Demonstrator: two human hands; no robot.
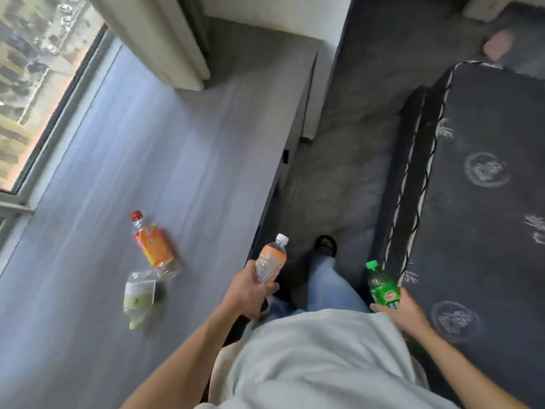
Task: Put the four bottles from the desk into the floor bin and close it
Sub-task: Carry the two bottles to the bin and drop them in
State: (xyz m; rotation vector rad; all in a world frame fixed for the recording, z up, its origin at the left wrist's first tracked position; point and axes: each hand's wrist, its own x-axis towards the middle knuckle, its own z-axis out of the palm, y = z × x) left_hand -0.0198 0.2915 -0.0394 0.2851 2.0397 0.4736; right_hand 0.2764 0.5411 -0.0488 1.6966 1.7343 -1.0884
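My left hand [249, 292] grips a clear bottle with an orange label and white cap [271, 259], held just past the desk's right edge. My right hand [402, 309] holds a green bottle with a green cap [382, 286] above the floor beside the bed. Two bottles lie on the grey desk [147, 160]: one with a red cap and orange-red label [153, 246], and a clear one with a pale green label [140, 298] nearer to me. The floor bin is not in view.
A window [38, 84] runs along the desk's left side, and a curtain [159, 39] hangs at its far end. A dark patterned mattress [483, 187] fills the right. Between desk and bed is a narrow strip of dark floor [339, 160], where my leg and shoe stand.
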